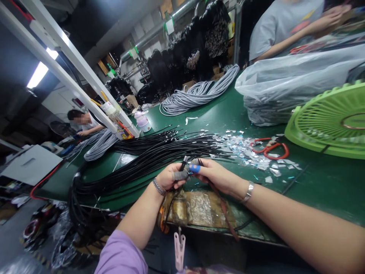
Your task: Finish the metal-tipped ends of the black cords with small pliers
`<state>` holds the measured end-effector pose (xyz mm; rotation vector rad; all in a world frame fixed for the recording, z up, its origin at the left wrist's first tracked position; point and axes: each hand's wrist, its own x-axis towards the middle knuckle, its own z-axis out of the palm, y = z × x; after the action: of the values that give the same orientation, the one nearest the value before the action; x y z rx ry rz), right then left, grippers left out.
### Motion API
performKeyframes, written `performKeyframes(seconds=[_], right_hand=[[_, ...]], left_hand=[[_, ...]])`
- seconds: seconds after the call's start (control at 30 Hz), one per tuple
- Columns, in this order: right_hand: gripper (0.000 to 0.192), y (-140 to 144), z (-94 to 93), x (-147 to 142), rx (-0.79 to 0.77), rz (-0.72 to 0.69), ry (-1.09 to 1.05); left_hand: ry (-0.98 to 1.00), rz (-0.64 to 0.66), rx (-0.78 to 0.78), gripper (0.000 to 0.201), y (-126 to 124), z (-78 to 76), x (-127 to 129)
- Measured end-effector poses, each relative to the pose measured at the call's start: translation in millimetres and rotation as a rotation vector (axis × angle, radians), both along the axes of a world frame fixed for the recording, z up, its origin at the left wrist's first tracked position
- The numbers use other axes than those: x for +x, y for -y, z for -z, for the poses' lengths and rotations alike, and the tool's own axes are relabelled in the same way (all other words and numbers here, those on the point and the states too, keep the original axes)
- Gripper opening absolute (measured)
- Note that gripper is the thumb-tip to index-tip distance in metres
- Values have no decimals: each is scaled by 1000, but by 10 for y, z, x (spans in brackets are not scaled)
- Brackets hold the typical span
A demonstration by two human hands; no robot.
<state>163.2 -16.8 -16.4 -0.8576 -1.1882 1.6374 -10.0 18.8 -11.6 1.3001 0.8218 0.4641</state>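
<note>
My left hand (172, 176) is closed on a black cable (184, 163) whose pale end sticks up above the fingers; grey tape wraps the thumb. Close against it, my right hand (212, 174), with blue tape on a finger, is pinched at the same spot. What lies between its fingertips is too small to make out. Below both hands a tape-covered board (202, 208) lies at the table edge. Long bundles of black cables (159, 160) stretch behind the hands, their stripped ends beside a scatter of silver foil scraps (239, 146).
Red-handled scissors (276, 151) lie right of the scraps on the green table (322, 186). A green fan (333, 121) and a plastic-wrapped bundle (270, 91) stand at the right. Coiled grey cables (194, 97) lie behind. A pink clothespin (179, 249) hangs in front. Two people sit nearby.
</note>
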Motion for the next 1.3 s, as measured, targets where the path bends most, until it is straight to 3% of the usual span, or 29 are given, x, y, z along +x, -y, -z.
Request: performKeyframes(seconds=[0.1, 0.27, 0.37, 0.53, 0.63, 0.73, 0.83, 1.0, 1.3], right_hand=[[46, -13, 17, -3, 59, 37, 72], [43, -57, 48, 2, 331, 167, 254], [44, -85, 66, 27, 383, 217, 348], [44, -79, 110, 78, 460, 317, 554], [41, -44, 130, 84, 466, 259, 549], [34, 0, 114, 71, 462, 190, 528], [26, 55, 72, 46, 381, 133, 473], [36, 161, 4, -15, 29, 14, 242], [48, 187, -39, -39, -218, 11, 73]], left_hand=[[-27, 31, 6, 56, -4, 18, -6], [-58, 92, 25, 52, 2, 9, -7], [-83, 85, 37, 53, 22, -15, 4], [-58, -143, 209, 51, 61, -42, 59], [-35, -307, 381, 47, 72, -22, 84], [-77, -391, 583, 34, 84, 13, 77], [-155, -436, 817, 20, 106, 33, 47], [-291, -467, 1143, 12, 144, 26, 14], [-387, -427, 1314, 9, 147, 32, 9]])
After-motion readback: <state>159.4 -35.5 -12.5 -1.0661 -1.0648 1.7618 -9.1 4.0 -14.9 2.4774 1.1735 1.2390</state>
